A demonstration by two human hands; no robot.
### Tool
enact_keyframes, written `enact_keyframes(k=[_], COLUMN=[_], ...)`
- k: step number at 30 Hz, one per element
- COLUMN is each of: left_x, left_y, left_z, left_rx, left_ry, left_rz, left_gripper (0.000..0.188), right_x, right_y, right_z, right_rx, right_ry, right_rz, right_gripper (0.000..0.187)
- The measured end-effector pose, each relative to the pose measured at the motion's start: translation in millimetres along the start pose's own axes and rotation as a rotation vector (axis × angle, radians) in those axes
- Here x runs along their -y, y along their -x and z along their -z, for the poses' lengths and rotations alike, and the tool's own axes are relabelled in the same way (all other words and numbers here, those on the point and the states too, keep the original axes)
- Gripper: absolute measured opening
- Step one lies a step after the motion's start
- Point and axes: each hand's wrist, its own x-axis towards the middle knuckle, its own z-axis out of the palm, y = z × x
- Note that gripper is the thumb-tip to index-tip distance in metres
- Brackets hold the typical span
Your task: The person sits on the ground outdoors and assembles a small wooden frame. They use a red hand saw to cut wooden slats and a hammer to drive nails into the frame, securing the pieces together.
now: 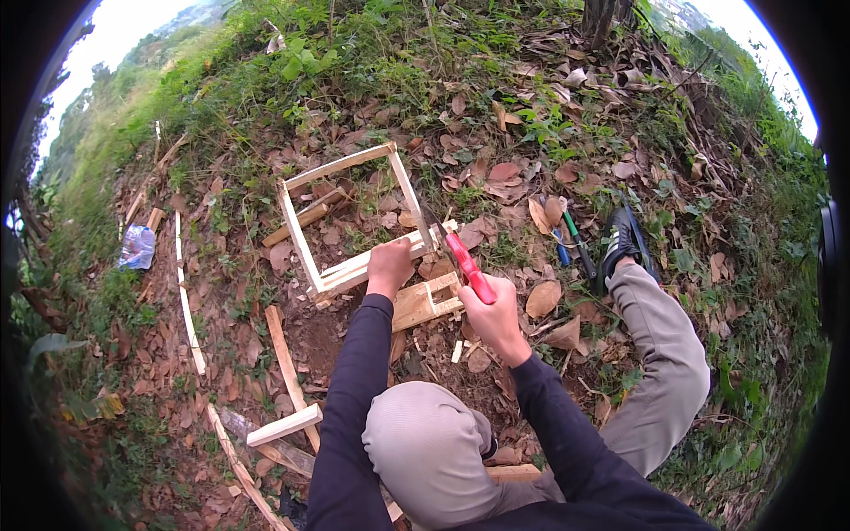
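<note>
Head view first: what is the right hand doing?

"Its fingers are clenched around a dark-bladed hand tool with a red handle; the blade stands at the near right corner of a rectangular frame of pale wooden bars; whether it touches the wood, I cannot tell."

"And the left hand?"

"Its fingers curl over the frame's near bar, grasping it; the frame sits on leaf-strewn ground, mid-scene."

"What lies about?"

"A yellowish wooden board with a rectangular opening, just nearer than the frame; a green-and-black tool, right, beside a black shoe; a long pale wooden strip, left; a clear-and-blue plastic bag, farther left."
</note>
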Motion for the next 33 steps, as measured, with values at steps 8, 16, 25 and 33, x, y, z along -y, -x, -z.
enact_keyframes(k=[8, 16, 25, 33], left_x=[9, 9, 2, 7], left_y=[-1, -1, 2, 9], left_z=[-12, -16, -18, -17], left_rx=[-0.047, -0.025, -0.035, -0.032], left_ry=[0.018, 0.014, -0.007, -0.025], left_rz=[0.0, 0.007, 0.01, -0.013], left_gripper=[0.019, 0.023, 0.025, 0.017], right_x=[-11, -21, -8, -13], right_y=[-19, -34, -16, -3], right_z=[-19, -30, -16, -17], right_rx=[0.026, 0.022, -0.001, 0.041], right_ry=[-0.034, -0.028, -0.04, -0.004], right_rz=[-0.072, -0.087, -0.154, -0.165], right_gripper=[0.03, 0.031, 0.03, 0.031])
